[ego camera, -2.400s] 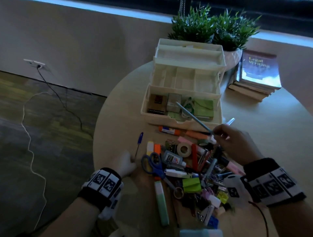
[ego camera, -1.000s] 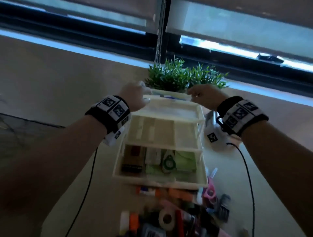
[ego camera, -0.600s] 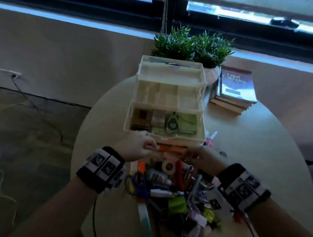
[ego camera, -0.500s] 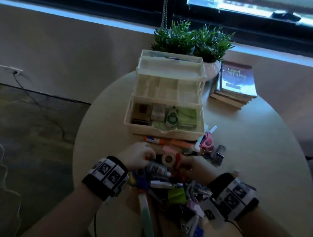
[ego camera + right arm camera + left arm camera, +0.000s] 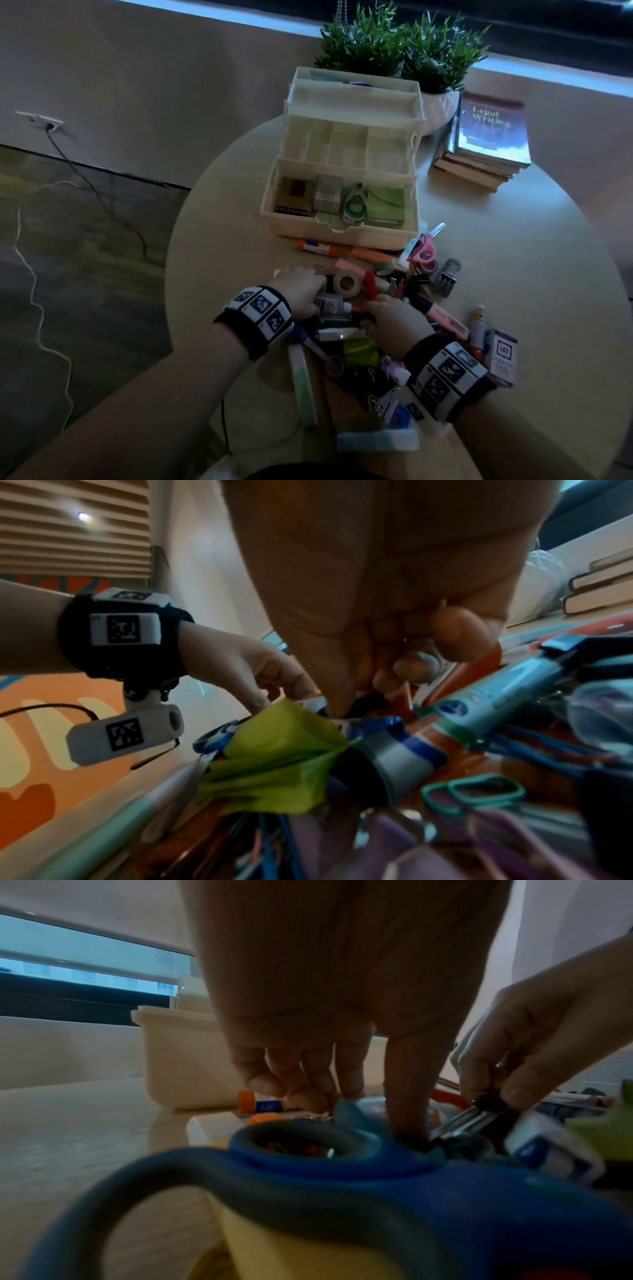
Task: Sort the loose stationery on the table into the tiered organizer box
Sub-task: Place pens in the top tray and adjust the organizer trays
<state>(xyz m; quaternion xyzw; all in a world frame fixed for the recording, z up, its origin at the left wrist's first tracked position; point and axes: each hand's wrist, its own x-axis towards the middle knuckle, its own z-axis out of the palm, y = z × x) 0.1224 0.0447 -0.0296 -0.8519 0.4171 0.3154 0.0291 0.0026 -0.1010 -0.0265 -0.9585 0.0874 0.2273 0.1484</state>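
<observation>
The cream tiered organizer box [image 5: 342, 233] stands open at the far side of the round table, with envelopes, notes and a correction tape in its bottom tray. In front of it lies the stationery pile: orange markers [image 5: 318, 246], a white tape roll [image 5: 347, 283], pink scissors [image 5: 423, 248], blue scissors [image 5: 342, 1164] and green sticky notes [image 5: 281, 758]. My left hand [image 5: 301, 291] rests in the pile's left side, thumb pressed down, fingers loosely curled around nothing. My right hand [image 5: 489, 1096] pinches a small black binder clip [image 5: 486, 1103] in the middle of the pile.
Two potted plants [image 5: 394, 44] and a stack of books [image 5: 486, 137] stand behind and right of the box. A small ink box [image 5: 503, 356] sits right of my right wrist. The table's left edge drops to the floor, where cables lie.
A second ago both hands were up at the box's top tier. They came down to the pile, and the right hand has since closed its fingertips on the clip.
</observation>
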